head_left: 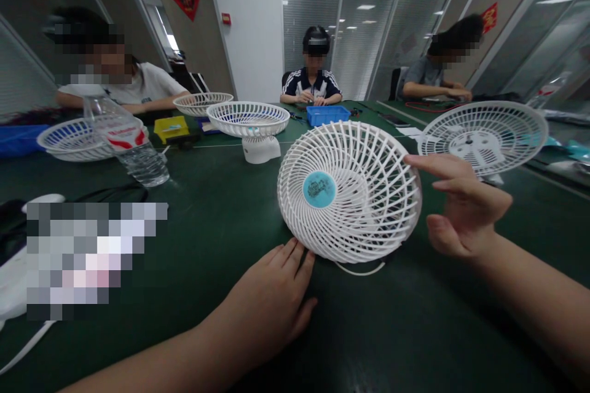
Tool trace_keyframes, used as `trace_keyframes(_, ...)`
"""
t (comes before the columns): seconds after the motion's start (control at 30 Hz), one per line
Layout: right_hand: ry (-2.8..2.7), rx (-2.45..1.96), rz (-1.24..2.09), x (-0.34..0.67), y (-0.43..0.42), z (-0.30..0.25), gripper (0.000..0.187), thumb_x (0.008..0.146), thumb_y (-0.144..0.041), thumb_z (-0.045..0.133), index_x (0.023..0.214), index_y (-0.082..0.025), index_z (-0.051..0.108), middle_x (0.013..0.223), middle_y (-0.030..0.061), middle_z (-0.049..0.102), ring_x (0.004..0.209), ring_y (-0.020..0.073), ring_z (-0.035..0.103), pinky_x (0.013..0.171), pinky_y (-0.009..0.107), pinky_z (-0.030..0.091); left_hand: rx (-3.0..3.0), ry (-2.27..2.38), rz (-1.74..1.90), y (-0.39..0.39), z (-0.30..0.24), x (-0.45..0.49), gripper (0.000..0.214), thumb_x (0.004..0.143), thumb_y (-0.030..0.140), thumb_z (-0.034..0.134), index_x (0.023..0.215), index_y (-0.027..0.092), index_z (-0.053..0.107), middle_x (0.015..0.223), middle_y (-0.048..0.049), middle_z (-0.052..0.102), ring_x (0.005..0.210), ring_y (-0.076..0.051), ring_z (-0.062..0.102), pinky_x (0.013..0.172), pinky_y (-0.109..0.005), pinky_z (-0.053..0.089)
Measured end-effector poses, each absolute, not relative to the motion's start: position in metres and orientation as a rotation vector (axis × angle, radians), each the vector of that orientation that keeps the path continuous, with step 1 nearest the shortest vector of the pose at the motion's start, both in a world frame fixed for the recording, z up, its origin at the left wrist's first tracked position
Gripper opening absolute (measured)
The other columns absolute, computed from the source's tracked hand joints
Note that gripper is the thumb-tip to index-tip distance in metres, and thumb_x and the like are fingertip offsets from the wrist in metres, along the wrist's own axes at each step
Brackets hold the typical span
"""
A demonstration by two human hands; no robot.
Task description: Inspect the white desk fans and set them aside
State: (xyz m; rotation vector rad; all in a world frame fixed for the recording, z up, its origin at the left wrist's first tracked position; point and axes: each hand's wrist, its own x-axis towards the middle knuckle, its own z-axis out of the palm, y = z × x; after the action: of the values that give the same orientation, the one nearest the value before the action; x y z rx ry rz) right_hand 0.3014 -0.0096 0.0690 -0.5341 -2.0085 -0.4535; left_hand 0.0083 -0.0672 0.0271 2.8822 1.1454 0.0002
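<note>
A white fan grille (350,196) with swirling ribs and a round turquoise centre label (319,189) stands tilted on the table before me. Fingers outstretched, my left hand (276,285) lies on the table with its fingertips at the grille's lower left edge. My right hand (465,206) is at the grille's right side, index fingertip at the rim and thumb apart from it. A thin white cord (362,271) curves out beneath the grille; what is behind the grille is mostly hidden.
Another white grille (483,135) leans at the right. Further back are a white fan part on a stand (260,148), a blue bin (327,115) and a yellow bin (171,129). A water bottle (133,141) stands at the left. Several people sit around the table.
</note>
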Motion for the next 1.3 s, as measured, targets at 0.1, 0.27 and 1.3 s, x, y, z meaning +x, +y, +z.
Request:
trace_keyframes(0.1, -1.959, -0.606, -0.693, 0.32, -0.003, 0.075, 0.035, 0.073, -0.035, 0.053, 0.106, -0.026, 0.045, 0.128, -0.0005, 0.054, 0.116, 0.025, 0.053, 0.11, 0.053, 0.027, 2.885, 1.142, 0.011, -0.067, 0.026, 0.008, 0.06, 0.09, 0.039, 0.044, 0.139, 0.004, 0.043, 0.142, -0.0234, 0.043, 0.132, -0.034, 0.041, 0.109, -0.046, 0.036)
trace_keyframes(0.27, -1.837, -1.605, -0.648, 0.376, 0.043, 0.038, 0.04, 0.084, -0.044, 0.044, 0.117, -0.02, 0.04, 0.144, 0.0078, 0.035, 0.137, 0.0209, 0.029, 0.115, 0.041, 0.02, 2.887, 1.142, 0.02, -0.068, 0.025, 0.007, 0.061, 0.09, 0.04, 0.043, 0.139, 0.004, 0.042, 0.143, -0.0229, 0.043, 0.133, -0.034, 0.04, 0.109, -0.045, 0.036)
trace_keyframes(1.3, -1.872, -2.495, -0.224, 0.406, 0.114, -0.007, 0.053, 0.092, -0.054, 0.04, 0.128, -0.016, 0.045, 0.124, 0.0108, 0.046, 0.115, 0.0223, 0.045, 0.096, 0.047, 0.041, 2.855, 1.124, 0.082, -0.066, 0.022, 0.004, 0.063, 0.09, 0.044, 0.043, 0.14, 0.007, 0.041, 0.143, -0.022, 0.043, 0.131, -0.034, 0.042, 0.108, -0.045, 0.036)
